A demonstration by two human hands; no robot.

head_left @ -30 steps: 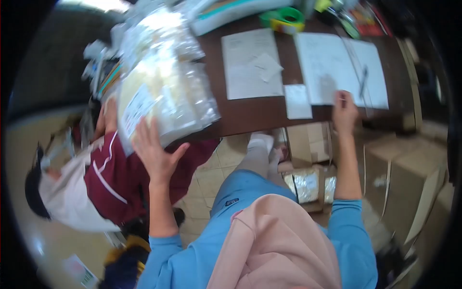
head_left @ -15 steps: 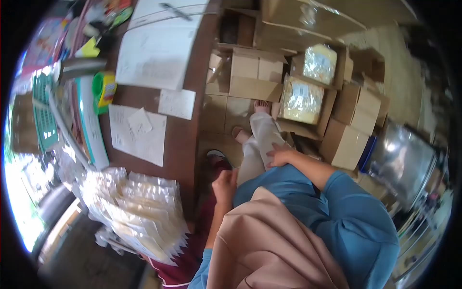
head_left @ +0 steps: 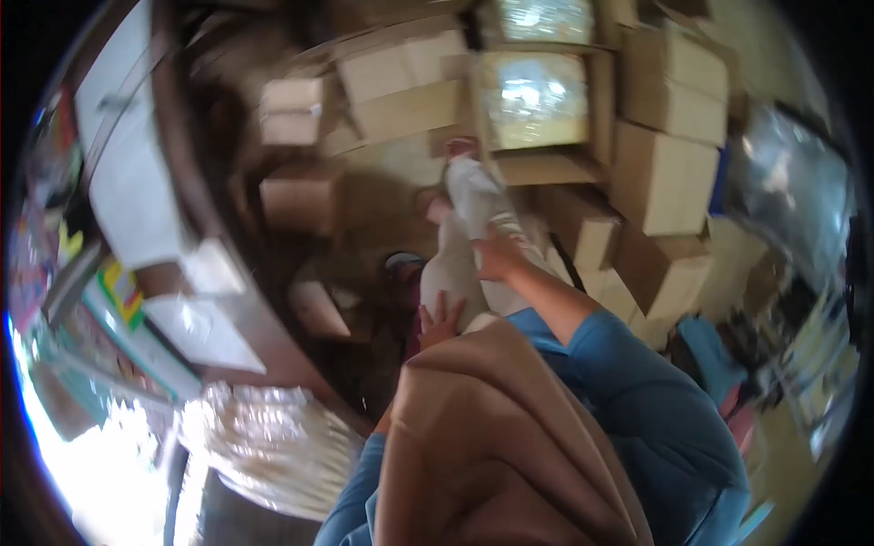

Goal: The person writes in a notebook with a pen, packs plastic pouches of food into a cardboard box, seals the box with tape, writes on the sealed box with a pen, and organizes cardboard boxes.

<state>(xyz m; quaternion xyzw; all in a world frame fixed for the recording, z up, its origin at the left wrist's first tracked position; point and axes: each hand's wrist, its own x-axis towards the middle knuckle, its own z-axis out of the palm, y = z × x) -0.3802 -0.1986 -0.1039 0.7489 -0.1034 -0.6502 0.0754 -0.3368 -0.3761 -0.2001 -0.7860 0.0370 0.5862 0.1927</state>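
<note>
The trousers [head_left: 452, 264] are being touched near the desk's [head_left: 282, 348] long edge by the left hand [head_left: 441, 320], its fingers being held apart, and the right hand [head_left: 498, 256], its finger state being untellable. Papers [head_left: 200, 332] and, endward, packs [head_left: 273, 437] are being carried.

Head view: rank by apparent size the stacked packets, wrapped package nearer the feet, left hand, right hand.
1. Stacked packets
2. Wrapped package
3. Left hand and right hand: too alike to rank

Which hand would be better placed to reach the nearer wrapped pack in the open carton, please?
Probably the right hand: it is farther forward, closer to the wrapped pack, while the left hand lies farther back.
</note>
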